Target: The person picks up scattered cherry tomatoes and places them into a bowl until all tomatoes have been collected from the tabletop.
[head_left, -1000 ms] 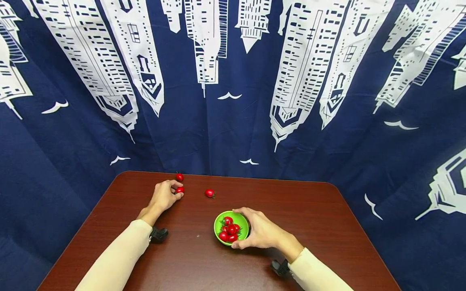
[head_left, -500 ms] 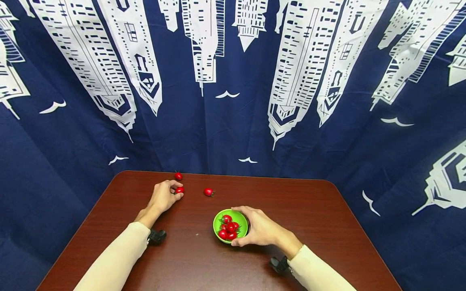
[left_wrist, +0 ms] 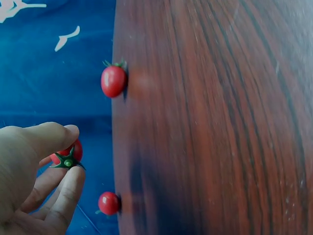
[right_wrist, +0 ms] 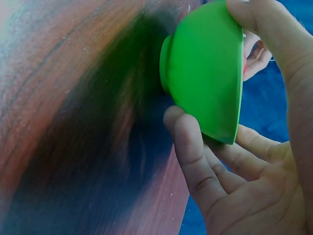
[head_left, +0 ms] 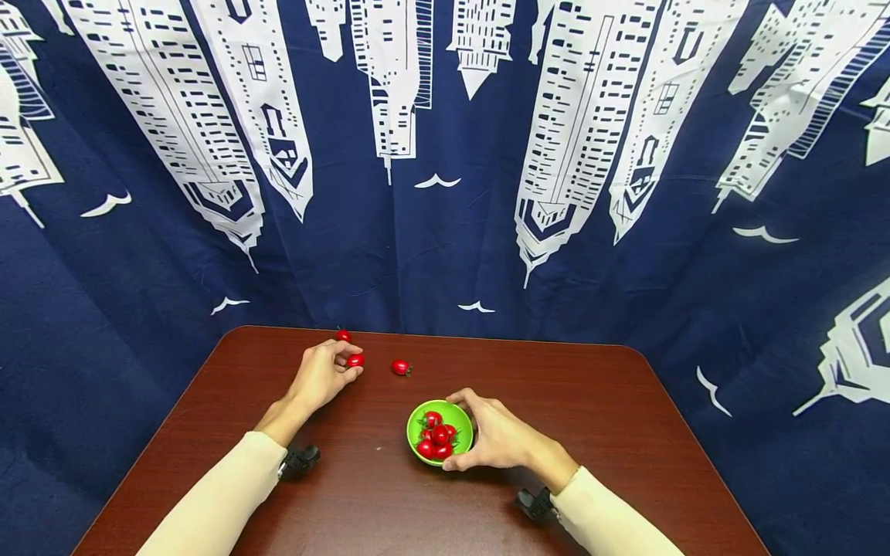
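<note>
My left hand (head_left: 320, 377) pinches a red cherry tomato (head_left: 355, 361) between thumb and fingertips above the back left of the table. In the left wrist view, the green star-shaped stem of this tomato (left_wrist: 57, 157) faces the camera. Two loose cherry tomatoes lie nearby: one (head_left: 400, 367) to the right of that hand, another (head_left: 344, 335) just behind it at the table's back edge. With thumb and fingers spread around its right side, my right hand (head_left: 501, 438) grips a light green bowl (right_wrist: 210, 68). Several cherry tomatoes (head_left: 441, 435) are heaped inside the bowl.
The brown wood-grain table (head_left: 570, 394) has rounded back corners. Directly behind it hangs a dark blue cloth (head_left: 348, 255) printed with white buildings and birds. A black wrist device (head_left: 299, 459) sits below the left wrist, and a similar one (head_left: 534, 503) below the right.
My left hand has moved a little to the right, carrying the pinched tomato away from its earlier place. The right hand and bowl stay almost still.
</note>
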The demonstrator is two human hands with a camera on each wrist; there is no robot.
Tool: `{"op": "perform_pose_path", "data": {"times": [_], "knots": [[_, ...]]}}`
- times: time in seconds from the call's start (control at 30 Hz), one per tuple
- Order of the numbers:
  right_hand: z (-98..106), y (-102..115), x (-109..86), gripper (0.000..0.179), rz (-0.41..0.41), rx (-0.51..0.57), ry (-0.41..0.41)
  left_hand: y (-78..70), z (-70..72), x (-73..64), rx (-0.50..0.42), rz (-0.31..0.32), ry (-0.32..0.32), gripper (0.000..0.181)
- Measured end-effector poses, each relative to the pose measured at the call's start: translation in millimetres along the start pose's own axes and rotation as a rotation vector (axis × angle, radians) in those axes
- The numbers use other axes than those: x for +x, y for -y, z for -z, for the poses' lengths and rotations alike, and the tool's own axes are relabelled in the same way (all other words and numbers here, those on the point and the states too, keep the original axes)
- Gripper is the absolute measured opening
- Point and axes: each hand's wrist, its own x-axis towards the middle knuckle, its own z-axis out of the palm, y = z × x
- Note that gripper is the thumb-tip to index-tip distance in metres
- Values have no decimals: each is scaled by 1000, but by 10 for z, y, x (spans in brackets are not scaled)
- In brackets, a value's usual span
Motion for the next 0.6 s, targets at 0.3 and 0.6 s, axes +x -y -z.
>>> {"op": "perform_pose_path", "data": {"times": [0.3, 0.6], "knots": [[4, -3, -4, 95, -18, 24, 8, -219, 1, -48, -35, -63, 21, 29], [-5, -32, 14, 95, 0, 60, 2, -476, -47, -99, -55, -146, 35, 31]]}}
